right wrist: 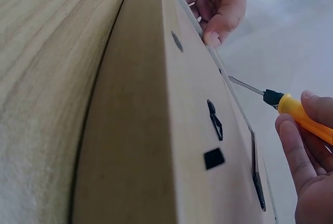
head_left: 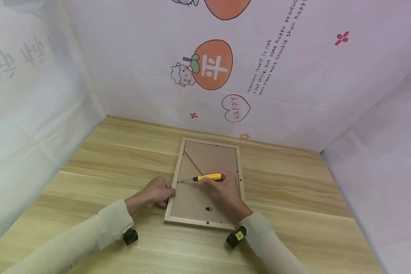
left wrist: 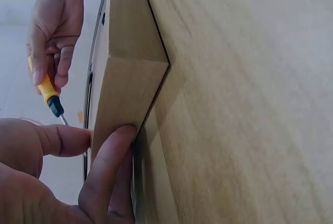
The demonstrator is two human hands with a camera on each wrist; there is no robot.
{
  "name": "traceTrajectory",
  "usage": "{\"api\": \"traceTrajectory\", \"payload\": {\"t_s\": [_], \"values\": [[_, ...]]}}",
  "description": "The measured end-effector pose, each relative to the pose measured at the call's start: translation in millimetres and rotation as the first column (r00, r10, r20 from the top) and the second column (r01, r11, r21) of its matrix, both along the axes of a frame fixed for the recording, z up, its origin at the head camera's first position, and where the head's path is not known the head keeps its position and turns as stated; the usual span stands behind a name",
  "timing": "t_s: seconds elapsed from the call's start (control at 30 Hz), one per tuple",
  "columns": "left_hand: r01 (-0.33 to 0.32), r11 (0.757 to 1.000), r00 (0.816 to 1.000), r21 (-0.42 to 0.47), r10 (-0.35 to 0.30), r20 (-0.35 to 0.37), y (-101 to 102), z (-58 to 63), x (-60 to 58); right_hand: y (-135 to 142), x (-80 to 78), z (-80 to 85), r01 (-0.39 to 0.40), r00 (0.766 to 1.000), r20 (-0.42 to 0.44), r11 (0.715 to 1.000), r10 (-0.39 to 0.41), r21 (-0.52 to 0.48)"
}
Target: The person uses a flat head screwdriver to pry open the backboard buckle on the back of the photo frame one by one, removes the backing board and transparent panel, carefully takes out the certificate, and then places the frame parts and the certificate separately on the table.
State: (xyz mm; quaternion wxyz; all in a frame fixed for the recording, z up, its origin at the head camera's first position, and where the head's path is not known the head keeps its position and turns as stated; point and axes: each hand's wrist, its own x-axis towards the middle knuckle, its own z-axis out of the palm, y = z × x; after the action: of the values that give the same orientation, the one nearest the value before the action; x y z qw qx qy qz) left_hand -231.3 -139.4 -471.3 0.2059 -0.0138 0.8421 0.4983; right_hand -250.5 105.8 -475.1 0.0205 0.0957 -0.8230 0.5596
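A picture frame [head_left: 191,221] with a pale wooden rim lies face down, its brown backing board [head_left: 191,201] upward. My left hand [head_left: 158,190] grips the left rail, thumb on top and fingers against the outer side, as the left wrist view shows. Over the board, my right hand [head_left: 227,188] holds a screwdriver [head_left: 210,177] by its yellow handle between thumb and fingers. Its metal shaft points left, the tip close to a small black tab [head_left: 178,182] at the left rail. A small black hanger [head_left: 209,209] sits near the board's lower end.
The frame rests on a wood-grain table [head_left: 294,213]. A printed white cloth [head_left: 281,114] hangs behind the table, with more pale cloth [head_left: 31,121] at the sides. A thin dark line [head_left: 193,163] runs diagonally across the board's upper left.
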Motion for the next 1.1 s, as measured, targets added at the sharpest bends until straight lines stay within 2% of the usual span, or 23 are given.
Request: {"api": "traceTrajectory", "payload": {"t_s": [0.2, 0.37, 0.6, 0.77, 1.1], "values": [[-0.021, 1.0, 0.999, 0.022, 0.02, 0.033, -2.7, -5.6, -7.7, -0.1, 0.0, -2.6, 0.009, 0.999, 0.04, 1.0, -0.008, -0.012], [-0.038, 0.999, 0.999, 0.015, 0.038, 0.037, -4.6, -5.1, -17.7, -0.9, -0.7, -4.0, 0.023, 0.998, 0.064, 1.0, -0.022, -0.01], [-0.054, 0.998, 0.998, -0.025, 0.054, 0.023, -7.6, -1.1, -41.0, -0.8, -1.0, -4.7, 0.021, 0.998, 0.058, 1.0, -0.021, -0.002], [-0.05, 0.999, 0.998, -0.013, 0.051, 0.033, -5.5, 0.5, -56.8, 1.2, -2.0, -6.2, 0.006, 0.999, 0.054, 1.0, -0.007, 0.021], [-0.047, 0.999, 0.998, -0.026, 0.048, 0.032, 0.0, 2.9, -79.7, 3.8, -7.8, -8.0, -0.031, 0.994, 0.104, 0.995, 0.021, 0.092]]}}
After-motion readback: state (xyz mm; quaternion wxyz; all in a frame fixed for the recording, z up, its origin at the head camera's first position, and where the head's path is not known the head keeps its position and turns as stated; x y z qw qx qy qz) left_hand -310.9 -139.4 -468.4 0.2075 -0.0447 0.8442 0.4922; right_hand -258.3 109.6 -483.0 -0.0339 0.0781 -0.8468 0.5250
